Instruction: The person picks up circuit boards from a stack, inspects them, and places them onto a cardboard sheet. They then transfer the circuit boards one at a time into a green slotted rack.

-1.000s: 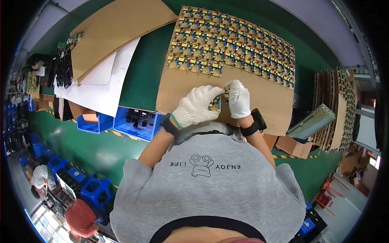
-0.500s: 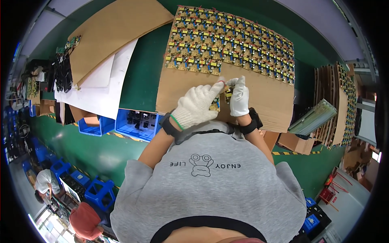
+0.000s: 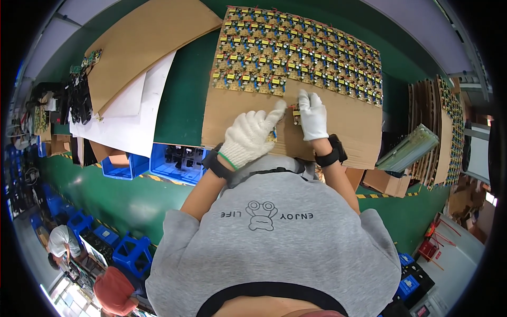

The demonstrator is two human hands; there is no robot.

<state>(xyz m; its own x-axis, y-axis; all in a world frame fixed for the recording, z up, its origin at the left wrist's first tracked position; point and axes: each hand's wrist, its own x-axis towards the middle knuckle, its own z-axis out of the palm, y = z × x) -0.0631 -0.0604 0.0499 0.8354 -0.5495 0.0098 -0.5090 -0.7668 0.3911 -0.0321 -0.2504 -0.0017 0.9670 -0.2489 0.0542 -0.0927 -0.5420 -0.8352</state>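
Observation:
My left hand [image 3: 248, 136], in a cream knitted glove with a green cuff edge, is closed on a small circuit board whose yellowish edge [image 3: 272, 135] shows beneath the fingers. Its thumb and forefinger point toward my right hand [image 3: 313, 117], which wears a smooth white glove. That hand grips another small circuit board [image 3: 297, 114] at its left side, mostly covered by the fingers. Both hands are over the near part of a brown cardboard sheet [image 3: 346, 124]. Farther back on the sheet lie rows of assembled circuit boards [image 3: 301, 50] with yellow, blue and green components.
Left of the cardboard, white sheets [image 3: 119, 119] and a brown board [image 3: 142, 47] lie on the green table [image 3: 186, 103]. Blue bins [image 3: 177, 162] stand below its near edge. At right are stacked cardboard sheets [image 3: 422, 116] and a greenish panel bundle [image 3: 409, 149]. Two people sit at lower left.
My hands have moved apart, the left shifting left and the right a little right and up. A board stays in each hand.

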